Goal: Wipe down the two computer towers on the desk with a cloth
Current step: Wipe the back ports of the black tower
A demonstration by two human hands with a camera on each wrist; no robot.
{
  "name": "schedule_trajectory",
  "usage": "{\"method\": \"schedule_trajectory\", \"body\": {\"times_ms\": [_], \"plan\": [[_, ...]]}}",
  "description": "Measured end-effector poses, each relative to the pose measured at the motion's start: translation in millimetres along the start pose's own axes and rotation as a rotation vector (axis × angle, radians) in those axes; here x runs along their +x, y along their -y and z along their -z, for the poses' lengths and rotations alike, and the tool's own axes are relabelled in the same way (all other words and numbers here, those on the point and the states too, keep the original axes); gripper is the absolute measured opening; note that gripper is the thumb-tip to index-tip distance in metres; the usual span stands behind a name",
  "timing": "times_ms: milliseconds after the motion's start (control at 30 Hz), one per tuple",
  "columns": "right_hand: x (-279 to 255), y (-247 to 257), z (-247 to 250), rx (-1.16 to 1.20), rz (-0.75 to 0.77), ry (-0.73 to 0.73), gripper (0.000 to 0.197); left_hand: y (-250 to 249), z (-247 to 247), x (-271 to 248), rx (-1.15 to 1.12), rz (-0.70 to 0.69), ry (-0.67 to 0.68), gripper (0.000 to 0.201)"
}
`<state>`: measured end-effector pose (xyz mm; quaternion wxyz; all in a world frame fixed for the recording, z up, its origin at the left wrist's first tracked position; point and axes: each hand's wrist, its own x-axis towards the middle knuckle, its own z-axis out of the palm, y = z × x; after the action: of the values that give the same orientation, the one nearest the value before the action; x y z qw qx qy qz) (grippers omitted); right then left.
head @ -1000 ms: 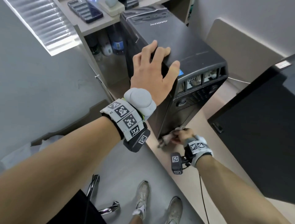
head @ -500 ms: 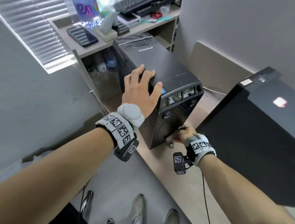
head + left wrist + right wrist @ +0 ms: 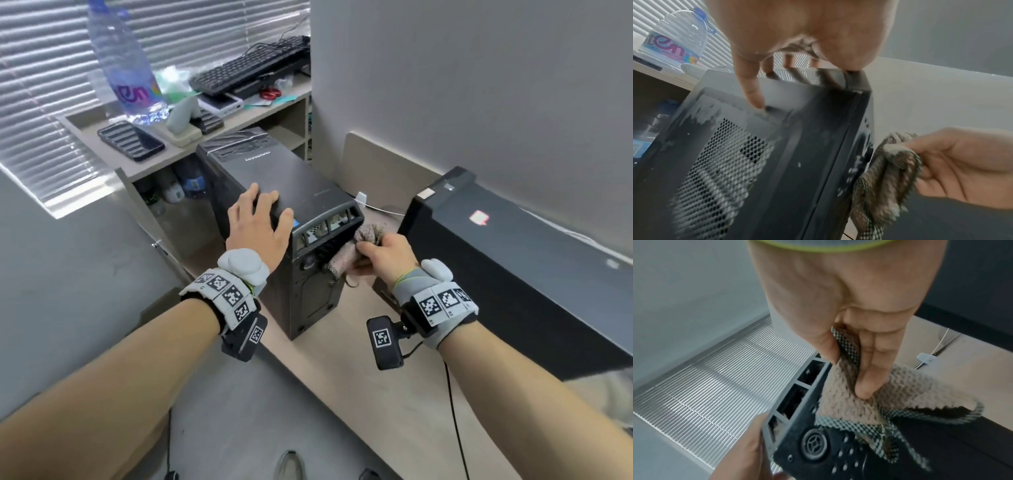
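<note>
A dusty black computer tower [image 3: 305, 192] stands upright on the beige desk [image 3: 346, 346]. My left hand [image 3: 260, 222] rests flat on its top near the front edge, fingers spread; the left wrist view shows the thumb [image 3: 754, 95] down the perforated side panel [image 3: 731, 162]. My right hand [image 3: 383, 251] grips a bunched beige checked cloth [image 3: 346, 255] and presses it against the tower's upper front face [image 3: 818, 449], just below the drive bays [image 3: 795, 400]. A second black tower [image 3: 513, 260] stands to the right.
A shelf [image 3: 144, 164] behind the tower carries a large water bottle [image 3: 123, 65], a phone [image 3: 132, 140], a keyboard [image 3: 250, 66] and small items. A white cable [image 3: 373, 205] runs between the towers. The desk edge is close in front, with shoes [image 3: 291, 466] below.
My right hand has brought the cloth up from the bottom of the tower's front face to its upper part. The left hand has stayed on the top. The head view has tilted up.
</note>
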<state>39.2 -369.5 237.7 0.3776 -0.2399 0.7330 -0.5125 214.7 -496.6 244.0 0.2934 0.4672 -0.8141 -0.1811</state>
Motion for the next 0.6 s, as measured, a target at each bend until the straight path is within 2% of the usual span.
{"method": "schedule_trajectory", "body": {"times_ms": [133, 233, 367, 433, 533, 600], "plan": [[-41.8, -6.7, 24.6, -0.098, 0.109, -0.051, 0.017, -9.0, 2.3, 0.3, -0.007, -0.018, 0.102, 0.047], [-76.2, -26.4, 54.7, -0.077, 0.147, -0.086, 0.01, -49.6, 6.5, -31.3, -0.017, -0.15, 0.081, 0.049], [-112.5, -67.3, 99.5, -0.03, 0.093, -0.104, 0.015, -96.1, -12.1, -92.3, -0.069, -0.271, 0.075, 0.04], [-140.8, -100.7, 137.4, -0.002, 0.055, -0.119, 0.011, -125.0, -36.9, -137.9, -0.101, -0.246, 0.188, 0.034], [-186.5, -164.2, 205.1, 0.047, -0.034, -0.186, 0.004, -168.0, -95.6, -213.8, -0.08, -0.133, 0.452, 0.018], [-204.0, -193.6, 228.1, 0.101, -0.099, -0.187, 0.006, -172.8, -124.5, -245.2, -0.071, -0.066, 0.565, 0.016]]}}
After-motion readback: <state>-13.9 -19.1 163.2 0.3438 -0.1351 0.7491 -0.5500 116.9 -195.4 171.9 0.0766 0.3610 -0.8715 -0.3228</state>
